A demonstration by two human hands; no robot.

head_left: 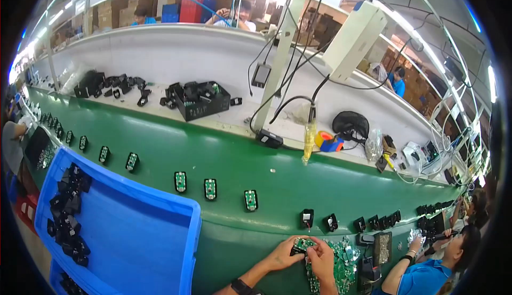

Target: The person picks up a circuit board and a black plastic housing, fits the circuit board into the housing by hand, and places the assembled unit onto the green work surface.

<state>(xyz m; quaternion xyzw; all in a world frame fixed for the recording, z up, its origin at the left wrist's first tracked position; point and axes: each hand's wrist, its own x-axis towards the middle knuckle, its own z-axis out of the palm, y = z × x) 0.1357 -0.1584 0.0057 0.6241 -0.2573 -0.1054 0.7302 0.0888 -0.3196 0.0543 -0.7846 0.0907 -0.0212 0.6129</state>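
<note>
Low in the middle, my left hand is closed round a small black plastic housing with a green circuit board in its open top. The fingers of my right hand are bent together on the board's right edge; their tips are partly hidden. Beside and partly beneath my right hand lies a pile of loose green circuit boards. Just beyond my hands stand two black housings with no green board showing in them. Farther left, several housings with green boards stand in a spaced row.
A large blue bin at left holds black housings along its left side. A black box of parts sits on the back ledge. A yellow-handled tool hangs over the green bench. A co-worker works close at right.
</note>
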